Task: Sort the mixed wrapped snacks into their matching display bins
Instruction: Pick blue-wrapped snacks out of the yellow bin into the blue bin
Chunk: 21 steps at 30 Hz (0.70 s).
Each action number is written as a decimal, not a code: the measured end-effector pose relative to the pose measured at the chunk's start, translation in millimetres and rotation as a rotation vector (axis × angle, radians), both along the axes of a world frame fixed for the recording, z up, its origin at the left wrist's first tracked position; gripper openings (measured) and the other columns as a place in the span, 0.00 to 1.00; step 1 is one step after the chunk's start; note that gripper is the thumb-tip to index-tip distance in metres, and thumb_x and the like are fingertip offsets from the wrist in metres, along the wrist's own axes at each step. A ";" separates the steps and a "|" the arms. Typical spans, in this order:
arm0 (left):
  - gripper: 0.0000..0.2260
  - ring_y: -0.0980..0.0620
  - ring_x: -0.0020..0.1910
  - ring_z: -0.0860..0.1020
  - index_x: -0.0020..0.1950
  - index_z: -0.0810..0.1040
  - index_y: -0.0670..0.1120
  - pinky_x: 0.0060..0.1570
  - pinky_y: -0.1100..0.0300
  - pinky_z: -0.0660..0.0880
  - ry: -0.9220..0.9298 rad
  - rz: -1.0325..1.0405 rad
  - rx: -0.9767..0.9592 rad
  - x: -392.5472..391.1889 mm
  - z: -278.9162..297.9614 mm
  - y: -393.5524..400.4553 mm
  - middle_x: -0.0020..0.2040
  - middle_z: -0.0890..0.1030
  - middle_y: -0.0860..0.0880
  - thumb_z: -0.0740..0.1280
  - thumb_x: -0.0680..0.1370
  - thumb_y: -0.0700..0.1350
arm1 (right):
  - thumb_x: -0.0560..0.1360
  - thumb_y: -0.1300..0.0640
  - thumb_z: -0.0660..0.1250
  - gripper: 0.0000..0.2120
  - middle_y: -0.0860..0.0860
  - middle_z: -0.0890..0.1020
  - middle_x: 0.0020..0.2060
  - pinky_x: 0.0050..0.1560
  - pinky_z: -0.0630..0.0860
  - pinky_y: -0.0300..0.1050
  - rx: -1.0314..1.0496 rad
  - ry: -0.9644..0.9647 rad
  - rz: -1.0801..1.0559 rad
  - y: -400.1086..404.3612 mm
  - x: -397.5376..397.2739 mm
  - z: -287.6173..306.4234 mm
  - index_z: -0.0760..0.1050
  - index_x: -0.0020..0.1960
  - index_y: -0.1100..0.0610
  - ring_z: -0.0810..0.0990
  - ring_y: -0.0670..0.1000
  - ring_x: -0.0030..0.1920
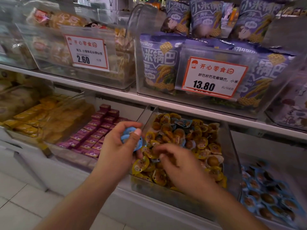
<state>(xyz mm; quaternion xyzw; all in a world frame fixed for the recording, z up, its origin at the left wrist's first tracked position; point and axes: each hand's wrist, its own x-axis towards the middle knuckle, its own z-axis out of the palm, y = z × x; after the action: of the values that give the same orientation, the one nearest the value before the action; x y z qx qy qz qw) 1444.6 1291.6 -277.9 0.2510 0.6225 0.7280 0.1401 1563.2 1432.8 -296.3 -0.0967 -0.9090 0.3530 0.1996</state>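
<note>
Both of my forearms are reaching up from the bottom edge toward one clear bin (232, 146) on the lower shelf. My left hand (119, 143) is curling its fingers and thumb around blue-wrapped snacks (131, 138); I am making out two, perhaps three, since the fingers are covering part of them. It is hovering at the bin's left wall. My right hand (181, 165) is dipping into the heap of yellow-wrapped snacks (174, 136), fingers bent downward, but motion blur is smearing the fingertips and I cannot tell whether they are pinching anything. A few blue wrappers are lying mixed among the yellow ones near the back of the heap; the pile is too crowded for me to be counting it. To the right, a second bin (272, 196) is holding blue-wrapped pieces and is running off the frame edge. To the left, purple boxes (99, 128) are sitting in rows, with yellow packs (33, 118) beyond them. On the upper shelf I am seeing two price tags, one reading 2.60 (87, 53) and one reading 13.80 (214, 77), the latter fronting purple snack bags (157, 63).
</note>
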 end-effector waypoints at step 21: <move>0.11 0.61 0.47 0.79 0.64 0.74 0.59 0.45 0.67 0.74 0.445 -0.026 -0.116 39.7 -13.4 24.9 0.48 0.78 0.60 0.58 0.83 0.49 | 0.79 0.57 0.65 0.10 0.59 0.85 0.45 0.31 0.80 0.45 -1.195 0.145 -0.309 -8.5 17.0 24.0 0.84 0.53 0.58 0.85 0.55 0.36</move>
<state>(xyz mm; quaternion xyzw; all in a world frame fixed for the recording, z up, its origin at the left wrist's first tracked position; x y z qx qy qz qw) 1484.4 1316.5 -291.3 0.4046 0.6756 0.6158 0.0230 1580.1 1424.3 -272.4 -0.2978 -0.5139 0.7736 0.2210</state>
